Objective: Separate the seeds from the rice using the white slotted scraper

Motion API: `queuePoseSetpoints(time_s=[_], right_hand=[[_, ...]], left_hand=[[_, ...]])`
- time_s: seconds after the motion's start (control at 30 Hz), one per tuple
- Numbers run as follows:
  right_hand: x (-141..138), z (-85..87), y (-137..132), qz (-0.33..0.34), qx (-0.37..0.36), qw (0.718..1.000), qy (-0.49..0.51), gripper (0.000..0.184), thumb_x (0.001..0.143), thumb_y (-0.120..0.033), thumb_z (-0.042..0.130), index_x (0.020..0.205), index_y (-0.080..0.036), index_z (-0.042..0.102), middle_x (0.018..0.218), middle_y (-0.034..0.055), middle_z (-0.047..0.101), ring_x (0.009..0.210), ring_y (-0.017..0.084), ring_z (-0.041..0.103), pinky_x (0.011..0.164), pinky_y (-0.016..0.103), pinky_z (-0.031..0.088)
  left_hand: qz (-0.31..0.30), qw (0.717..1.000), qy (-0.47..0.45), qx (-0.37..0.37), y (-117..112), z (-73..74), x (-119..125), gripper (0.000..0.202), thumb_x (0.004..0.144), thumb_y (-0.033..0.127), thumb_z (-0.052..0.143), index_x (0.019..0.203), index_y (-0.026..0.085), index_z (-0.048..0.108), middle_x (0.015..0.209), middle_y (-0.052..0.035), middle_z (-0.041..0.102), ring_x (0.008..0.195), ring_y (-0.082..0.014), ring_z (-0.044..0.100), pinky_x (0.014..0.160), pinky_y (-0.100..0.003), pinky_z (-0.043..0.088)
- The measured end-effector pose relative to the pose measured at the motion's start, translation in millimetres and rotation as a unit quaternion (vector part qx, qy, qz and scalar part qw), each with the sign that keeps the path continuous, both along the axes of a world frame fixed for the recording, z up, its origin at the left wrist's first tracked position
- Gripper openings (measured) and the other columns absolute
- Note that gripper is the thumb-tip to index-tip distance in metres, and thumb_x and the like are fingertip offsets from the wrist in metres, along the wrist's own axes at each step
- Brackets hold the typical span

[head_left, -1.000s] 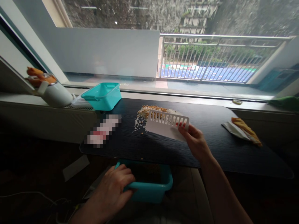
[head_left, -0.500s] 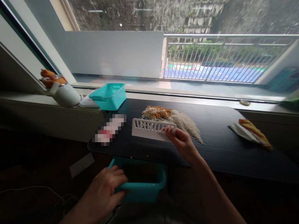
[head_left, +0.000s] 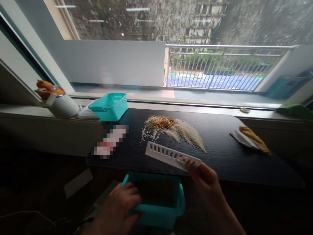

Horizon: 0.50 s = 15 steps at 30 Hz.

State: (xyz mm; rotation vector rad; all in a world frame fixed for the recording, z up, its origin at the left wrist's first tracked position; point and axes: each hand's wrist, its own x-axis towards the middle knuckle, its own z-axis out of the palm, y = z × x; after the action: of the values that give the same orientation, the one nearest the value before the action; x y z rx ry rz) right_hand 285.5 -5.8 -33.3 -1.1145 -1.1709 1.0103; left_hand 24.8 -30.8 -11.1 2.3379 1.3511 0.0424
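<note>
My right hand [head_left: 204, 174] pinches one end of a white slotted plastic strip [head_left: 168, 155], tilted above the front part of the dark table. Fingertips show through the slots. Beyond the strip lie a pile of white rice [head_left: 189, 132] and a heap of tan beans [head_left: 162, 121], partly mixed on the left. At the table's front edge, below the tabletop, is a turquoise plastic bin [head_left: 158, 212]. My left hand [head_left: 122, 202] is closed around the bin's left rim. Inside the bin, in shadow, are brownish bean-like grains.
A second turquoise bin [head_left: 113, 109] stands at the back left of the black table [head_left: 217, 163]. Near it lies a blurred-out pink item [head_left: 110, 143]. A yellow and white packet [head_left: 251, 140] rests at the right. A white pot [head_left: 62, 104] sits on the sill.
The white strip has come back from the pile toward me and tilted, baring scattered rice. My left hand still grips the bin. The whole view has shifted slightly.
</note>
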Motion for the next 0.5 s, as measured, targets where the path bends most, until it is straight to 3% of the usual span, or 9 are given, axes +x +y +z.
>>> queuePoseSetpoints(time_s=[0.1,0.17,0.33,0.5], right_hand=[[13.0,-7.1,10.8,-0.135,0.008,0.991,0.021,0.021,0.081,-0.039,0.070,0.095,-0.024,0.076,0.095,0.0022,0.077,0.092,0.023,0.069,0.089,0.036,0.054],[20.2,-13.6,15.9,-0.179,0.008,0.984,0.020,0.024,0.079,-0.040,0.071,0.097,-0.024,0.076,0.096,0.0022,0.077,0.094,0.023,0.069,0.091,0.038,0.053],[31.0,-20.1,22.9,-0.173,0.025,0.982,-0.076,0.022,0.078,-0.036,0.072,0.096,-0.025,0.076,0.092,0.0021,0.077,0.087,0.023,0.069,0.082,0.034,0.054],[39.2,-1.5,50.3,-0.221,0.091,0.961,-0.136,0.020,0.079,-0.033,0.067,0.093,-0.022,0.076,0.085,0.0026,0.076,0.080,0.022,0.068,0.074,0.033,0.053]], left_hand=[[-0.012,0.999,0.036,-0.031,2.3,2.4,8.8,0.010,0.069,0.012,0.059,0.072,0.020,0.065,0.083,-0.0019,0.068,0.087,-0.0222,0.060,0.078,-0.034,0.043],[-0.016,0.998,0.044,-0.042,3.6,3.5,11.6,0.012,0.068,0.011,0.058,0.072,0.020,0.066,0.083,-0.0015,0.069,0.088,-0.0223,0.060,0.078,-0.034,0.042],[-0.020,0.999,0.035,-0.032,6.0,-2.6,10.0,0.011,0.067,0.010,0.058,0.068,0.020,0.064,0.083,-0.0007,0.068,0.089,-0.0222,0.059,0.079,-0.033,0.039],[-0.046,0.999,0.010,-0.005,7.8,-14.4,4.0,0.008,0.072,0.014,0.060,0.069,0.021,0.062,0.081,0.0011,0.067,0.086,-0.0199,0.058,0.077,-0.030,0.038]])
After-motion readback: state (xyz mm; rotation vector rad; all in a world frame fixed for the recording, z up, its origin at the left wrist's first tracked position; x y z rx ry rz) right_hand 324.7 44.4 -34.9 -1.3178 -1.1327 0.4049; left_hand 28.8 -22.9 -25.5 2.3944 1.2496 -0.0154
